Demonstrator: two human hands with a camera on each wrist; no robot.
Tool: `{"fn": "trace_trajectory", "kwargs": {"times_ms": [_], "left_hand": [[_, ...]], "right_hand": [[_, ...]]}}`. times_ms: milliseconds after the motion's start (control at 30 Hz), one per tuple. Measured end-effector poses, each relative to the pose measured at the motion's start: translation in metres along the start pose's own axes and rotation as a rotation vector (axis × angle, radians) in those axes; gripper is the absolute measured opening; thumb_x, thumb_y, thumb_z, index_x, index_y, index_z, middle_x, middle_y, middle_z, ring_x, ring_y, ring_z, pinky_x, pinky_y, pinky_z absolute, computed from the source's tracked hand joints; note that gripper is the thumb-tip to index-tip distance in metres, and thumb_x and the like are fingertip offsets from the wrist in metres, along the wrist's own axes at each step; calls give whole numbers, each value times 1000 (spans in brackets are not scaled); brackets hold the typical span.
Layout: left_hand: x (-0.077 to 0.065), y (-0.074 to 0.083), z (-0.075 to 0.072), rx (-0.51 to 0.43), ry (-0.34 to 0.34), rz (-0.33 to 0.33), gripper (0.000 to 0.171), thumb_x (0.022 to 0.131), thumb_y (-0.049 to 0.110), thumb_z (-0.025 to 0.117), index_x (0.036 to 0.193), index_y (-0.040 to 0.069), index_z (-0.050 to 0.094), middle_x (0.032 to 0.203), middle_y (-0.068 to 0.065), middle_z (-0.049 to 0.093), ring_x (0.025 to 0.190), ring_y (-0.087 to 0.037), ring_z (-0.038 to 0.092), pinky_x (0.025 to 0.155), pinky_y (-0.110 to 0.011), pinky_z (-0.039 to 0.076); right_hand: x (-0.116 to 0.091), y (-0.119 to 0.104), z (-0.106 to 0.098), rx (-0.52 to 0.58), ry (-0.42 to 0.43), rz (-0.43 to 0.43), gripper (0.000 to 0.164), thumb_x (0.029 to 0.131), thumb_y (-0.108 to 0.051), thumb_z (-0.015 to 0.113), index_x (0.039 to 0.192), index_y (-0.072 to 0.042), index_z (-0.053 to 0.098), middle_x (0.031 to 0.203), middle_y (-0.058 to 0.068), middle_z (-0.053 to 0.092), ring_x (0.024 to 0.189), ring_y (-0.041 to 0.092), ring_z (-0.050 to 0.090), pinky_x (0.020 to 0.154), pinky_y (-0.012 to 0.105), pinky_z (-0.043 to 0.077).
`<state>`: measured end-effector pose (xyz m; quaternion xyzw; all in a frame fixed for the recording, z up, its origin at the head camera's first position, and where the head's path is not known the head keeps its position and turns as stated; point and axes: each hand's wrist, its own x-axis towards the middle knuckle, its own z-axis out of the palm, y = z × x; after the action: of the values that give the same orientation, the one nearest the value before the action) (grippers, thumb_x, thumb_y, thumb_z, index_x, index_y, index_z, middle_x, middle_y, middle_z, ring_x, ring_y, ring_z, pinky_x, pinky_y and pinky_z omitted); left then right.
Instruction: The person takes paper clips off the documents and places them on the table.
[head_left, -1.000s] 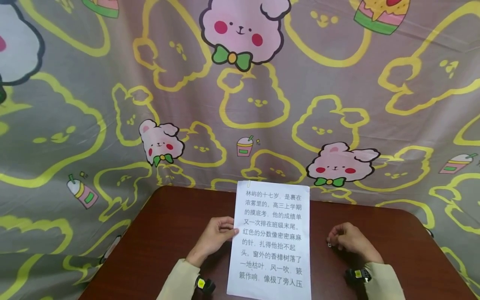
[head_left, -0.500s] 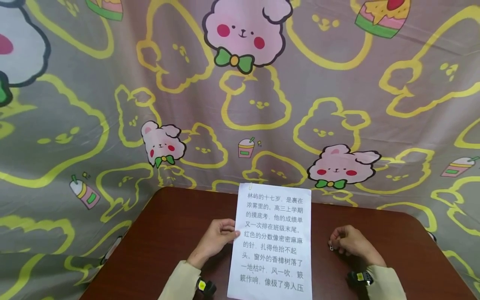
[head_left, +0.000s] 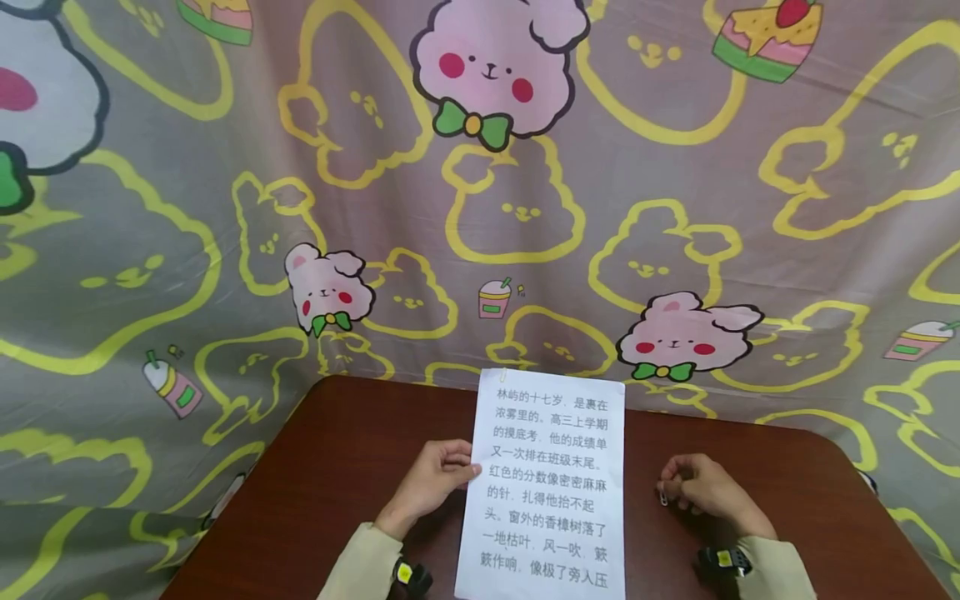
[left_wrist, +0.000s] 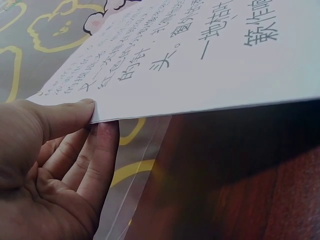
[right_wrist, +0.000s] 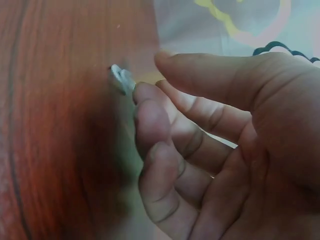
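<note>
My left hand (head_left: 435,479) pinches the left edge of a white paper (head_left: 551,492) printed with large Chinese text. In the left wrist view the thumb (left_wrist: 75,117) lies on top of the paper and the other fingers are below it. A pale paper clip (head_left: 503,376) sits at the paper's top left corner. My right hand (head_left: 705,487) rests low at the table, fingers loosely curled. Right by its fingertips is a small pale looped thing (head_left: 663,499), blurred in the right wrist view; the thumb (right_wrist: 200,75) stands apart from it.
The dark red-brown table (head_left: 352,433) has rounded far corners. Behind it and along the left side hangs a grey curtain (head_left: 405,208) with yellow outlines and cartoon rabbits. Both wrists wear a black band (head_left: 723,560) below pale sleeves (head_left: 776,571).
The head view has shifted slightly, so everything appears a little lower. Both hands, the paper and the small looped thing keep their places.
</note>
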<state>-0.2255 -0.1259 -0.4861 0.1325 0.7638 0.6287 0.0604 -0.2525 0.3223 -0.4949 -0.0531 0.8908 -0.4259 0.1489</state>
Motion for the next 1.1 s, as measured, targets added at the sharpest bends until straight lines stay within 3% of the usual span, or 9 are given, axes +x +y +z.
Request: {"fn": "trace_trajectory", "kwargs": {"times_ms": [167,333,600,867,1100], "left_hand": [[2,3,-1,-3,6,8,22,98,4,69,116,-9,70,106,-25,77,86,-17,78,75,-29,64],[3,6,-1,6,0,5,22,98,5,70,116,-8,70,106,-24,77,86,-18,78,75,-29,64],[1,4,0,13,-6,2,22,98,4,70,116,-8,70,105,-23,77,87,-19,78,75,-28,64],[0,5,1,-20,-15,10,23,97,4,70,116,-10,70,105,-26,76,90,-26,78,75,-27,64],[0,3,3,-6,-19,0,21,97,5,71,114,-8,71,102,-23,77,86,-16,77,75,-29,64]], "right_hand": [[-1,-17,-1,-3,104,13,16,99,-16,70,103,-2,65,75,5,64,66,17,59,54,30,50],[-7,-41,0,-18,202,-40,20,101,-18,68,111,0,67,84,10,67,71,17,61,58,28,52],[-16,-70,4,-98,293,-126,17,100,-19,70,109,-4,69,86,10,70,73,20,65,59,26,52],[-18,-91,4,-108,366,-219,18,100,-19,71,110,-5,70,90,8,71,76,21,65,62,25,53],[-17,-114,5,-103,388,-262,19,100,-20,71,112,-6,70,100,10,72,85,23,67,69,23,56]]}}
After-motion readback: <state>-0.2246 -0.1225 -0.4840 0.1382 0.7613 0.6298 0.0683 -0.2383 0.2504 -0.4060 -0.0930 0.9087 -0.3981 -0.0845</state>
